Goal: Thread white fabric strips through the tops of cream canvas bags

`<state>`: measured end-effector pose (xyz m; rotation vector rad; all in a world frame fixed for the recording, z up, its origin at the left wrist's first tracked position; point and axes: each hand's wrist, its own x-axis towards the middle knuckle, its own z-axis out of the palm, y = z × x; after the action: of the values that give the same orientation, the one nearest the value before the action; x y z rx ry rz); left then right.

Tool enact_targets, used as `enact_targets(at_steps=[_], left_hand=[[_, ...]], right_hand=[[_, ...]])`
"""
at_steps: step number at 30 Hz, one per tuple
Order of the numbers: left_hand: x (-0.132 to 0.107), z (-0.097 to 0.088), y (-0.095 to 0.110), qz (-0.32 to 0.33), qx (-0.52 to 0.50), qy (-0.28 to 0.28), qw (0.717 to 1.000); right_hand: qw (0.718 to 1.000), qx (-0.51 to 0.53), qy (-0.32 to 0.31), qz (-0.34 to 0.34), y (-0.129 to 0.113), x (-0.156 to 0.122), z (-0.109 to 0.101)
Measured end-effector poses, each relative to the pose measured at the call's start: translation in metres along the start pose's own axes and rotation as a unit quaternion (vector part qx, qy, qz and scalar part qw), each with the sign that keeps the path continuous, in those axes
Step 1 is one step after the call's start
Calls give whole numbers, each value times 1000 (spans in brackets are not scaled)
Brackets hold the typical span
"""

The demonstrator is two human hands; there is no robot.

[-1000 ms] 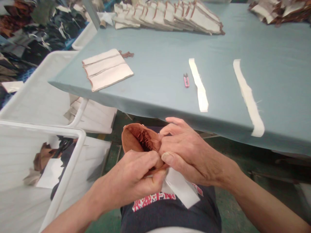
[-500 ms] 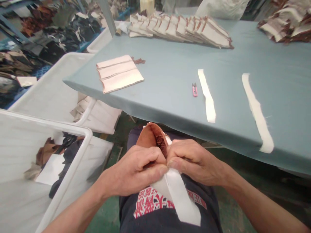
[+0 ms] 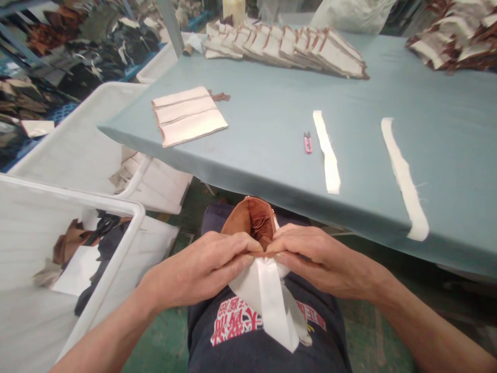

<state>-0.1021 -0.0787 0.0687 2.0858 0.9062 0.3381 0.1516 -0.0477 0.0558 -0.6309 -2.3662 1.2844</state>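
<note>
On my lap, over a dark apron [image 3: 233,357] with red and white lettering, rests a brown leather piece [image 3: 237,217] curved like a shoe upper, with a pale backing. My left hand [image 3: 212,267] pinches its near edge from the left. From the right, my right hand [image 3: 314,256] pinches the same edge, thumb below and fingers above. Between the two thumbs a white fabric strip [image 3: 275,305] hangs down from that edge over the apron. The inside of the leather piece looks gathered and reddish brown.
A blue-green table [image 3: 267,114] bears two white strips [image 3: 328,155], pink thread snips [image 3: 307,143], a stack of pale panels [image 3: 190,116] and a long row of brown-edged pieces [image 3: 283,46]. White bins [image 3: 140,212] with scraps stand at the left.
My hands have moved slightly apart along the edge, showing more of the leather piece's inside. The white strip now hangs straighter and more to the left.
</note>
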Motion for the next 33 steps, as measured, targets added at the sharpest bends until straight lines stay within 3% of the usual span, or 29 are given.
enact_targets(at_steps=[4,9,17,21,23,26,29,33], left_hand=[[-2,-12,10,-13,-25,-45,999],[3,-21,18,-10,-135,-108,985],[28,-6,20,-91,-222,-108,965],[34,-2,20,-75,-249,-130,957],[33,0,21,-54,-196,-114,973],[30,8,23,-23,-17,-44,999],[26,17,24,22,114,31,993],[26,27,22,77,142,127,979]], right_hand=[[999,9,-40,4,-14,-5,-10],[995,-21,-87,39,-26,-13,-19],[991,-111,-45,64,-35,-7,-19],[988,-121,-49,80,-36,-5,-20],[988,-117,-60,79,-34,-5,-22],[991,-95,-74,64,-30,-5,-24],[994,-73,-67,47,-25,-6,-26],[995,-77,-51,22,-24,-5,-24]])
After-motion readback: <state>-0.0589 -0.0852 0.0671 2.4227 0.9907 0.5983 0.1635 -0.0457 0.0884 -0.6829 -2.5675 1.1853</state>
